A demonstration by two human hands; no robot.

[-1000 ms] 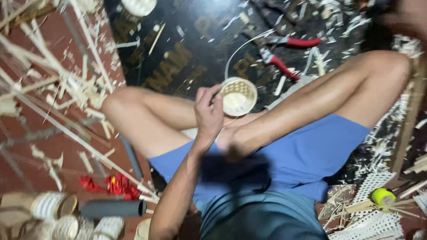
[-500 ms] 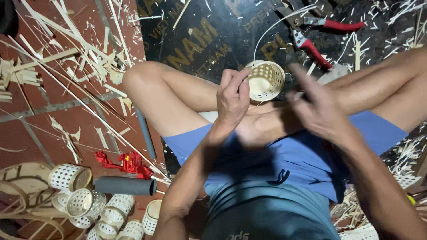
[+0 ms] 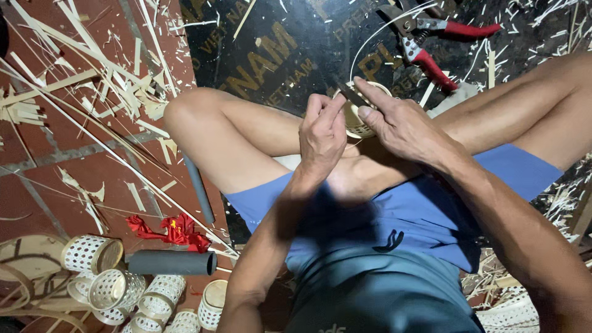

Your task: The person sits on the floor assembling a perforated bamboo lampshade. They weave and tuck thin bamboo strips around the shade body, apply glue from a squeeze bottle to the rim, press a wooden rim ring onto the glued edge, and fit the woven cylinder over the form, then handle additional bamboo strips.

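Basketwork, small and pale, sits between the person's two hands above the crossed legs: a little woven cup [image 3: 357, 120], mostly hidden behind the fingers. The left hand [image 3: 322, 137] is curled and pressed against its near side, fingers together, seemingly pinching its wall. The right hand [image 3: 401, 123] closes on a dark thin blade or tool [image 3: 353, 94] laid against the cup's rim, forefinger stretched along it. The cup looks very light, thin-walled and springy, likely to crush if squeezed hard; the rim seems the firmest place to hold.

Red-handled pruning shears [image 3: 431, 43] lie on the black board [image 3: 277, 43] beyond the knees, well apart from the hands. At the lower left of the brick floor [image 3: 68, 166], a cluster of finished woven cups [image 3: 117, 287] lies tipped on its sides, all appearing empty, beside a grey tube [image 3: 169, 262] and red scraps [image 3: 169, 228]. Pale splints [image 3: 92, 74] litter the floor.
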